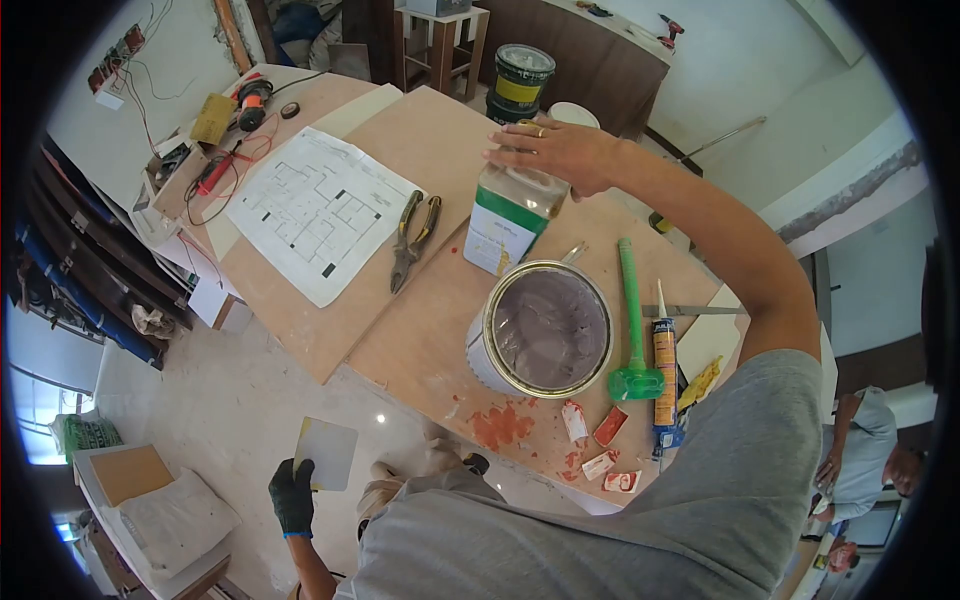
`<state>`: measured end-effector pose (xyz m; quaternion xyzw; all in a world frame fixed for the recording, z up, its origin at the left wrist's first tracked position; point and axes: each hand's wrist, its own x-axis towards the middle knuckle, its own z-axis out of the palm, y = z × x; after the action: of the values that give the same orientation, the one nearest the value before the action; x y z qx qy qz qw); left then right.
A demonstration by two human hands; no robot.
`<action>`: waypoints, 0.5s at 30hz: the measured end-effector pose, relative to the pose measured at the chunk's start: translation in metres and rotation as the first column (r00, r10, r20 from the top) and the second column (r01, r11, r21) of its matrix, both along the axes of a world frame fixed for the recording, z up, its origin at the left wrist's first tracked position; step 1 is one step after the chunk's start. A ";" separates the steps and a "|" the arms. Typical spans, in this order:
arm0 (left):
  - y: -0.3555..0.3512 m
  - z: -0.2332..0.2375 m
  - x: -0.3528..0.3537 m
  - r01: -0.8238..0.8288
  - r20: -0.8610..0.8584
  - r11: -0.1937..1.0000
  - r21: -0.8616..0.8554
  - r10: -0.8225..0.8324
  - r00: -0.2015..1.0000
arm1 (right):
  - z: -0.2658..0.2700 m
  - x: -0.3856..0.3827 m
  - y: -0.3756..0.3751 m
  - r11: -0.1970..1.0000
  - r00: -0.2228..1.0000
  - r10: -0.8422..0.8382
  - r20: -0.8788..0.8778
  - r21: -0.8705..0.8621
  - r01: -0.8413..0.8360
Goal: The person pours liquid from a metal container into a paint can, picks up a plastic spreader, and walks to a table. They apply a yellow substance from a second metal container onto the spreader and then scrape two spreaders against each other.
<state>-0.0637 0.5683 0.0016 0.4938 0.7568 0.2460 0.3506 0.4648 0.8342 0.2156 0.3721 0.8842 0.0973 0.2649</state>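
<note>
My left hand (292,497), in a dark glove with a blue cuff, grips a flat, pale square putty spreader (326,454) out beyond the table's front edge. Over on the table, my bare right hand (560,153), with a ring on one finger, is at the top of a plastic jug (512,215) with a green and white label. Its fingers bend over the jug's top and hide the cap. Right in front of the jug stands an open can (553,330) of greyish-mauve paste, a thin handle-like piece (575,252) showing at its rim.
A green mallet (635,382), a sealant cartridge (665,375) and small red-smeared boxes (610,427) lie right of the can. Pliers (412,245) and a floor plan (322,212) lie left. A drill-like tool (252,105) sits farther back. Another person (870,455) is at far right.
</note>
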 end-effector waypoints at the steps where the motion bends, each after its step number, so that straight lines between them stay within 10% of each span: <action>1: 0.000 -0.002 0.002 0.011 0.012 1.000 -0.006 -0.011 1.000 | -0.005 0.004 0.005 1.000 0.998 -0.004 -0.061 -0.019 0.002; 15: 0.015 0.002 0.006 0.113 0.009 0.994 -0.001 -0.113 0.994 | 0.037 0.019 -0.018 0.905 0.870 -0.399 -0.289 0.031 0.425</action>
<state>-0.0575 0.5832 0.0032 0.5344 0.7262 0.2276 0.3677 0.4842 0.8160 0.2527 0.5740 0.8071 0.0270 0.1359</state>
